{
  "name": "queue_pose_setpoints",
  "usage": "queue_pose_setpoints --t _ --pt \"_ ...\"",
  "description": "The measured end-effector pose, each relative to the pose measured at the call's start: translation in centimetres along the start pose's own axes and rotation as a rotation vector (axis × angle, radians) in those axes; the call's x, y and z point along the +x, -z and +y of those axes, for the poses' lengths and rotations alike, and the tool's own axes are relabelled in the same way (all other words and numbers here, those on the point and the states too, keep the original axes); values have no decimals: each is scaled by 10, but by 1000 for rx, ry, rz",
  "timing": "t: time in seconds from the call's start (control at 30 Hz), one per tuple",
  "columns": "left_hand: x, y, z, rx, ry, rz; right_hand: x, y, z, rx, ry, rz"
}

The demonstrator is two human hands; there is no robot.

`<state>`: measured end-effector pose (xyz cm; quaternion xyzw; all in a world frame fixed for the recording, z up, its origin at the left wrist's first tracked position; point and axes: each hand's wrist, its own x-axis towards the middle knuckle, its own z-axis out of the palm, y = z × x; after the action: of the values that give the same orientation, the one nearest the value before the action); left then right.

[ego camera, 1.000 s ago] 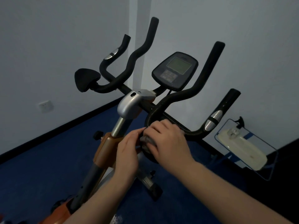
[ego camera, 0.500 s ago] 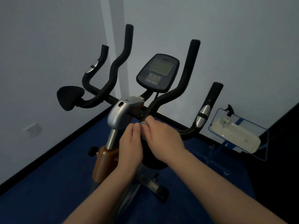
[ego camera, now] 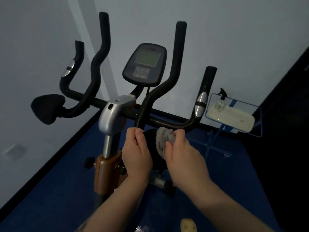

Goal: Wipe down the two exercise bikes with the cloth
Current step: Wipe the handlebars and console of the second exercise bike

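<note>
The grey cloth (ego camera: pixel 164 139) is bunched against the bike's near-right elbow pad (ego camera: pixel 151 148), its long axis running near to far. The right hand (ego camera: pixel 182 158) grasps it; the left hand (ego camera: pixel 137 153) clenches the pad's left edge. The handlebar (ego camera: pixel 167 120) runs left-right just beyond.

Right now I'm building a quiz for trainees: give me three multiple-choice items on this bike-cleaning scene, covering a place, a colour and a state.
1. Where is the console?
A. between the two tall bars
B. on the floor
C. under the pad

2. What colour is the cloth?
A. red
B. grey
C. green

3. What is the right hand doing?
A. hanging free
B. gripping a bar end
C. holding the cloth

Key:
1 A, it sits centrally between the uprights.
2 B, its fluffy surface looks grey.
3 C, its fingers close on the cloth against the dark right elbow pad, which the left hand steadies.
</note>
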<state>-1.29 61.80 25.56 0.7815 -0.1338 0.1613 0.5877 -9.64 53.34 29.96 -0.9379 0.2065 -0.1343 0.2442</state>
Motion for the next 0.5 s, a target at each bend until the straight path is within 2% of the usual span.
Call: queue_pose_setpoints --t 0.13,0.23,0.3,0.43,0.5 --pt "2 0 0 -44 -21 0 33 3 -7 -70 -9 -102" --pt "0 1 0 -49 -15 -13 23 -2 -13 -31 -14 6" --pt "-1 2 1 -47 -18 -30 -2 0 -9 10 -24 11" --pt "1 4 0 -10 -29 -34 -8 26 7 36 73 -117" --pt "3 6 1 35 -57 -29 13 49 20 63 141 -72"
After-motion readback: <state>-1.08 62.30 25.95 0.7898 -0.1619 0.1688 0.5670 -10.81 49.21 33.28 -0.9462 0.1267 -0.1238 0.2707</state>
